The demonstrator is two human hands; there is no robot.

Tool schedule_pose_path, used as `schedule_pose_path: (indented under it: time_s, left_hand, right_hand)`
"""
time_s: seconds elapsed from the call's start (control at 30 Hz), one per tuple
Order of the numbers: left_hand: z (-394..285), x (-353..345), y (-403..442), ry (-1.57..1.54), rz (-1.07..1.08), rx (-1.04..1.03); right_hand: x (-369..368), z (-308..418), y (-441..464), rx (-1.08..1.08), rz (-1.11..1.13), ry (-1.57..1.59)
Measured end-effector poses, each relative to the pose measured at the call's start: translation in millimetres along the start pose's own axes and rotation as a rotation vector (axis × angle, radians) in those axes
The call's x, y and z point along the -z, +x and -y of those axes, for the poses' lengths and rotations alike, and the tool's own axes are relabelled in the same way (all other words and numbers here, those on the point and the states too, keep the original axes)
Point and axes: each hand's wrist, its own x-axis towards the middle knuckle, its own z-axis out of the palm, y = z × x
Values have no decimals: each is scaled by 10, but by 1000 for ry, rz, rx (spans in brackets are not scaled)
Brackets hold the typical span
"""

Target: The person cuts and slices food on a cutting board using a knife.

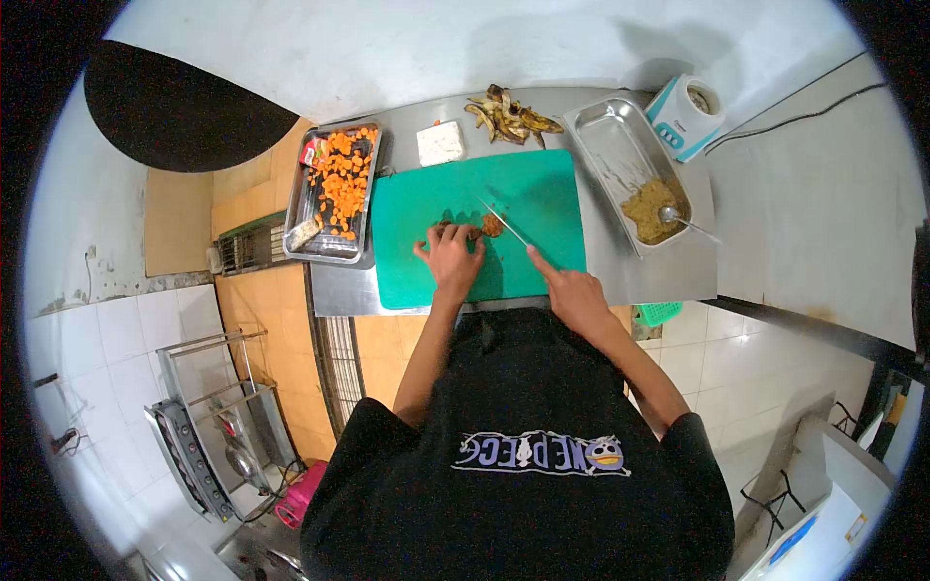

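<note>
On the green cutting board (417, 276), my left hand (453, 257) is bent over a small dark brown piece, its fingertips against the board side; what they pinch is mostly hidden. My right hand (573, 295) is closed round the handle of a knife (509, 225), with the index finger stretched along it. The blade points up and left over the board. A small heap of reddish-brown chopped bits (493, 226) lies between my left fingers and the blade.
Left of the board stands a metal tray (366, 218) with orange pieces (344, 179). Behind it are a white block (441, 143) and dark yellow peels (509, 118). To the right are a tray (605, 160) of brown paste with a spoon (670, 215), and a white-and-teal box (683, 116).
</note>
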Motion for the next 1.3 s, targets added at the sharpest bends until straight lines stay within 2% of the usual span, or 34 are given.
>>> schedule_pose_path:
  time_s: [0.27, 0.37, 0.43, 0.57, 0.67, 0.77, 0.87, 0.97, 1.13, 1.27, 1.3]
  left_hand:
    - [124, 66, 96, -52, -26, -78]
    - [196, 49, 88, -76, 17, -98]
    - [242, 36, 111, -46, 110, -91]
    - [265, 44, 145, -89, 34, -120]
    - [241, 162, 146, -119, -16, -151]
    - [308, 140, 138, -109, -16, -139]
    - [366, 80, 147, -142, 24, -190]
    - [334, 50, 124, -135, -40, -220]
    - [257, 79, 204, -101, 15, -177]
    - [297, 123, 209, -103, 55, -201]
    - [295, 150, 222, -120, 10, -219]
  right_hand:
    - [49, 9, 49, -1, 34, -70]
    - [-48, 32, 47, 0, 6, 1]
    - [-28, 50, 56, -49, 118, 16]
    - [48, 95, 73, -45, 113, 37]
    - [-41, 101, 76, -31, -14, 132]
    - [-51, 136, 98, -77, 116, 21]
    - [-48, 188, 64, -99, 84, 69]
    - [-143, 219, 36, -97, 3, 140]
    - [-374, 244, 140, 13, -190, 256]
    - [-367, 413, 191, -42, -116, 346]
    - [-350, 452, 205, -73, -74, 327]
